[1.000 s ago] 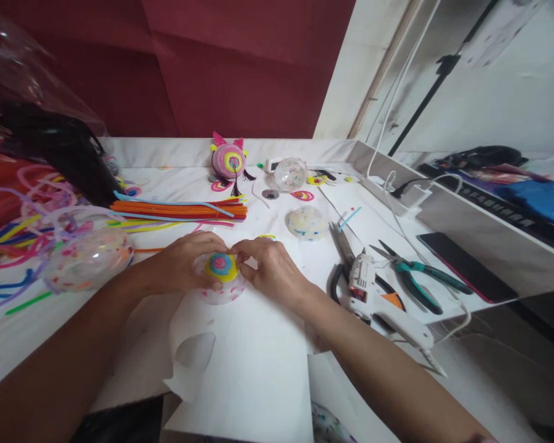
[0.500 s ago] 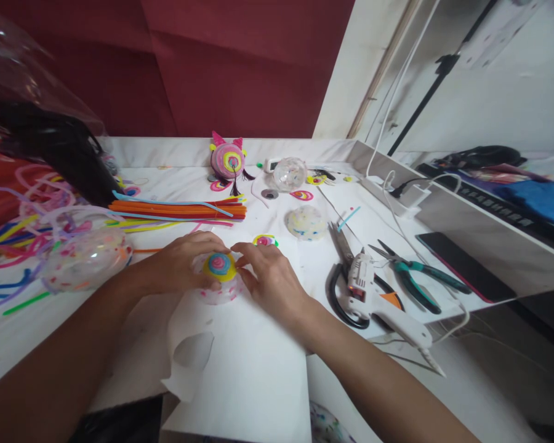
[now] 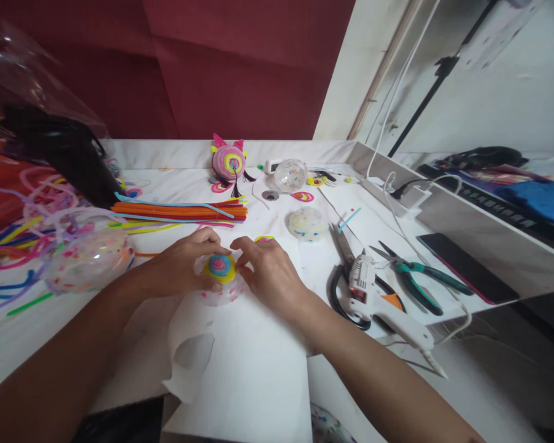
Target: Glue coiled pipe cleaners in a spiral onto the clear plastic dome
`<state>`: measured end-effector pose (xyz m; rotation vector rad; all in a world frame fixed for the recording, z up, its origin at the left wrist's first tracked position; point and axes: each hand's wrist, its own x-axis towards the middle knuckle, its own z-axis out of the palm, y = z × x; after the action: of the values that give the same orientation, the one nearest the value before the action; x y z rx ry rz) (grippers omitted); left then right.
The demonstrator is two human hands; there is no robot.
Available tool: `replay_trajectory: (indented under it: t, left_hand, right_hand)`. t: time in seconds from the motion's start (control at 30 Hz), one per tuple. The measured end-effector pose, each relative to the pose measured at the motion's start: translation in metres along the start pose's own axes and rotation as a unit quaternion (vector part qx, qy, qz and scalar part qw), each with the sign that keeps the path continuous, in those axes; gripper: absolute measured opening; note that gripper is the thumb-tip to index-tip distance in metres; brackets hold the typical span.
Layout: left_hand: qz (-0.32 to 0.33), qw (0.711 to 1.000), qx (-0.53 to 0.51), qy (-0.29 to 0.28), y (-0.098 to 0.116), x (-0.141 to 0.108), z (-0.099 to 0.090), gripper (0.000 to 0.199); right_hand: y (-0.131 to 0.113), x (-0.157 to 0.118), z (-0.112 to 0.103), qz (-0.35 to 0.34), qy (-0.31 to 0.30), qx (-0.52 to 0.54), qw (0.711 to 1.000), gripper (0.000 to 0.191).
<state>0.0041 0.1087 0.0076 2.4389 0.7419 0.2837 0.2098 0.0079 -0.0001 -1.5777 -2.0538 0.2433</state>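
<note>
Between my hands is a clear ball with pink specks (image 3: 221,296), low over a white sheet of paper (image 3: 253,369). On its top sits a coiled pipe-cleaner disc (image 3: 220,268), pink in the middle, then blue, with yellow outside. My left hand (image 3: 182,261) is closed around the ball's left side, its thumb at the front by the disc. Fingers of my right hand (image 3: 270,274) are bent together at the ball's right edge, close to the disc's rim. Whether they pinch anything there is hidden. Behind the right hand, another coloured coil (image 3: 264,239) is partly covered.
Scissors (image 3: 346,246), a white glue gun (image 3: 383,301), pliers (image 3: 420,271) and a phone (image 3: 466,266) lie to the right. A pipe-cleaner bundle (image 3: 180,211) and speckled clear ball (image 3: 90,259) are at left. Behind stand a pink decorated ball (image 3: 228,163) and more clear balls (image 3: 307,223).
My right hand has shifted very slightly, covering more of the coil behind it. The left hand and the ball hold nearly the same place. The view has moved a touch.
</note>
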Motion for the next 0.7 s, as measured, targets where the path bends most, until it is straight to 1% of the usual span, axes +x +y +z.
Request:
replay_trajectory:
  t: [0.07, 0.17, 0.27, 0.33, 0.57, 0.7]
  left_hand:
    - [-0.011, 1.000, -0.008, -0.003, -0.001, 0.001, 0.000, 0.044]
    - [-0.025, 1.000, -0.015, -0.009, -0.001, 0.001, 0.001, 0.039]
    - [-0.024, 1.000, -0.012, -0.009, -0.001, 0.001, 0.001, 0.035]
    - [-0.018, 1.000, -0.001, -0.002, -0.001, 0.000, 0.001, 0.035]
    - [-0.018, 0.999, 0.021, 0.019, 0.001, -0.002, 0.001, 0.033]
    - [0.007, 0.999, 0.026, 0.018, 0.005, -0.004, 0.000, 0.033]
  right_hand:
    - [-0.003, 0.005, -0.006, 0.012, -0.033, -0.001, 0.999, 0.032]
    - [-0.008, 0.014, -0.016, 0.024, -0.084, -0.020, 0.996, 0.038]
    - [-0.012, 0.021, -0.024, 0.021, -0.126, -0.050, 0.991, 0.039]
    - [-0.013, 0.025, -0.027, 0.010, -0.142, -0.062, 0.988, 0.038]
    - [-0.006, 0.030, -0.028, -0.035, -0.130, -0.069, 0.989, 0.033]
    - [-0.001, 0.033, -0.027, -0.042, -0.135, -0.041, 0.989, 0.031]
